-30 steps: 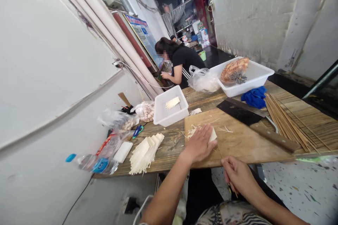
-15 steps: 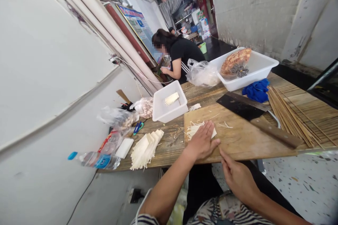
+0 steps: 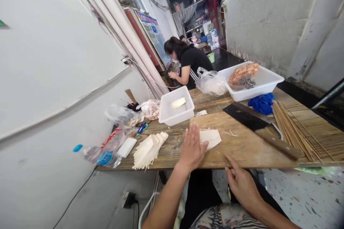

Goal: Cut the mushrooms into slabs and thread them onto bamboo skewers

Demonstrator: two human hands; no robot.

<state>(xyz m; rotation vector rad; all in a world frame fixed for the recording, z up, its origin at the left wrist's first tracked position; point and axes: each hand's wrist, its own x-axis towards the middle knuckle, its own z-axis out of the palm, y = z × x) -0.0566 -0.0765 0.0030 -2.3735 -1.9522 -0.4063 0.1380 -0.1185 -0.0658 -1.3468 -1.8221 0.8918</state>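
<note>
A flat bunch of enoki mushrooms (image 3: 213, 139) lies on the wooden cutting board (image 3: 249, 154). Beside its left end rests my left hand (image 3: 191, 150), fingers stretched out flat and the thumb touching the bunch. My right hand (image 3: 243, 182) is closed at the board's front edge around a thin bamboo skewer (image 3: 223, 150). The skewer's tip points at the right end of the bunch; I cannot tell whether it has entered. Several more flat enoki bunches (image 3: 150, 148) are stacked on the table to the left. Loose enoki strands (image 3: 230, 133) are scattered on the board.
A cleaver (image 3: 245, 116) lies across the board, near many bamboo skewers (image 3: 295, 130) and a blue cloth (image 3: 261, 103). Behind are a white tub (image 3: 176, 120) holding one enoki piece and a larger white tub (image 3: 252, 91). A water bottle (image 3: 98, 155) lies left. A person (image 3: 195, 61) sits beyond.
My left hand has slid left off the top of the enoki bunch, uncovering most of it. My right hand stays near the board's front edge with the skewer. The camera view has shifted slightly.
</note>
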